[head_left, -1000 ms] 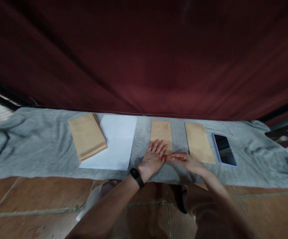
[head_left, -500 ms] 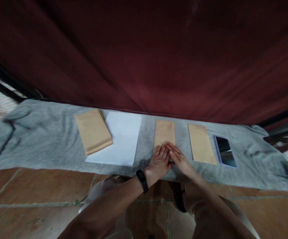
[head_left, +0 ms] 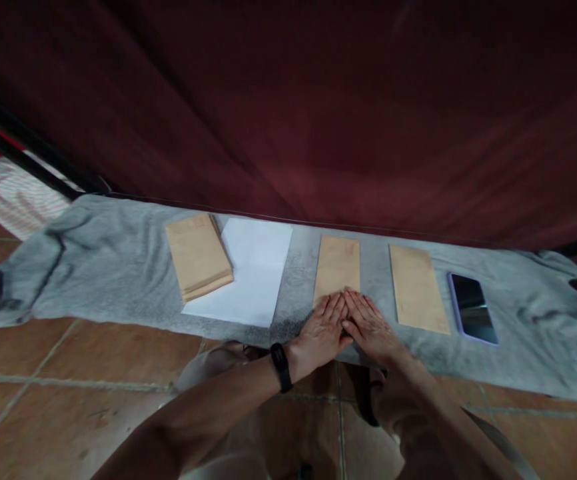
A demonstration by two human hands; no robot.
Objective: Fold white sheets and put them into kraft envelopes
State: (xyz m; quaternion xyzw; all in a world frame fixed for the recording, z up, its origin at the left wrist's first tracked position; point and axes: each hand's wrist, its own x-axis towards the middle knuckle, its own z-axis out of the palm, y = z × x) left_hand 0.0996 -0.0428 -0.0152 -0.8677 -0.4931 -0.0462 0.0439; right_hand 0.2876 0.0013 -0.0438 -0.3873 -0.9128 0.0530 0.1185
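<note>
A brown paper envelope (head_left: 338, 265) with a faint red mark lies in front of me on a grey cloth. My left hand (head_left: 322, 327), with a black band on its wrist, rests flat over the envelope's near end, fingers stretched out. Beside it my right hand (head_left: 368, 325) also lies flat with fingers extended, and the two hands touch at the fingertips and thumbs. They cover the near edge of the envelope. To the right lies a second brown envelope (head_left: 419, 288), apart from my hands.
A stack of brown envelopes (head_left: 198, 257) sits partly on white paper sheets (head_left: 256, 267) at the left. A phone (head_left: 473, 308) with a purple edge lies at the right. The grey cloth (head_left: 118, 267) covers the narrow surface; a dark red drape (head_left: 308, 153) rises behind it.
My right hand has turned from its edge to lie flatter on the envelope, fingers now spread more alongside my left hand. The view has shifted slightly; the other things keep their places.
</note>
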